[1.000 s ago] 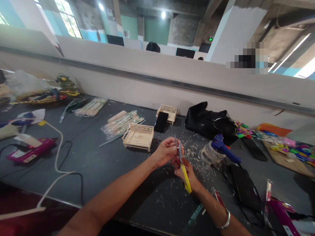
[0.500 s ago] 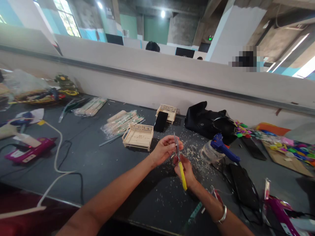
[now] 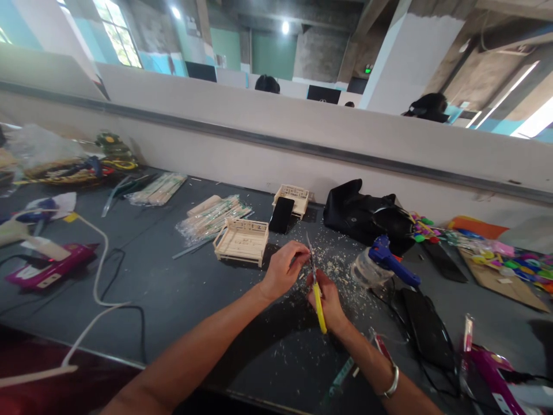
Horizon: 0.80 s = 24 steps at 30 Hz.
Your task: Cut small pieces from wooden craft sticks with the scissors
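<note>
My right hand (image 3: 326,300) is closed around the yellow handles of a pair of scissors (image 3: 318,305), whose blades point up and away from me. Just left of the blades is my left hand (image 3: 285,266), its thumb and fingertips pinched together; whatever they hold is too small to make out. Pale wood chips (image 3: 334,262) lie scattered under and around both hands. To the left of my left hand stands a small wooden bench model (image 3: 242,241). Behind it, a second wooden model (image 3: 301,199) has a black phone (image 3: 282,214) leaning against it.
Bagged wooden sticks (image 3: 213,222) lie left of the models. On the right are a blue glue gun (image 3: 391,262) on a clear jar (image 3: 366,270), a black bag (image 3: 367,213) and colourful pieces (image 3: 518,262). A white cable (image 3: 103,259) crosses the left side. A partition (image 3: 259,118) borders the table.
My left hand has turned and its fingers have drawn in, a little further from the scissor blades. My right hand stays nearly in place with the scissors.
</note>
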### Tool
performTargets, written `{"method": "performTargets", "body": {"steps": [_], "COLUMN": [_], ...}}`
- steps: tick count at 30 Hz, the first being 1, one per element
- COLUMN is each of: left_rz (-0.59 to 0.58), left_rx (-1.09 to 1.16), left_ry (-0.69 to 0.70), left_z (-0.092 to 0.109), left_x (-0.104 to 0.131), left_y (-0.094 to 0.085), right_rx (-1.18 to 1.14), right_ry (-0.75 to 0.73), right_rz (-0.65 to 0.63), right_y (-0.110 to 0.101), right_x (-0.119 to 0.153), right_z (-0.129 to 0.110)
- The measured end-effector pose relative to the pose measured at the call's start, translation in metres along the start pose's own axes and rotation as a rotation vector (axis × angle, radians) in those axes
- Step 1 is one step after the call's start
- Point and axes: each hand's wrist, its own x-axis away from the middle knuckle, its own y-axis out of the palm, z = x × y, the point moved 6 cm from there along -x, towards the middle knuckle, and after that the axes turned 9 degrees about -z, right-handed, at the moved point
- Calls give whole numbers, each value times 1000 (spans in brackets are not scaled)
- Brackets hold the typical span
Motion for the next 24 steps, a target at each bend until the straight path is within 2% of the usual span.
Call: {"method": "performTargets", "body": {"steps": [9, 18, 24], "left_rz": [-94, -189, -235], "left_rx": [-155, -138, -122], "left_ry": [135, 104, 112], "left_z": [7, 9, 11], "left_x": [2, -1, -4], "left_y": [3, 2, 1], "right_rx": [69, 45, 4], "right_ry": [-11, -34, 19], "right_rz": [-12, -38, -52], "right_y": [2, 3, 3], "right_x": [2, 6, 6], "right_z": [1, 4, 5]}}
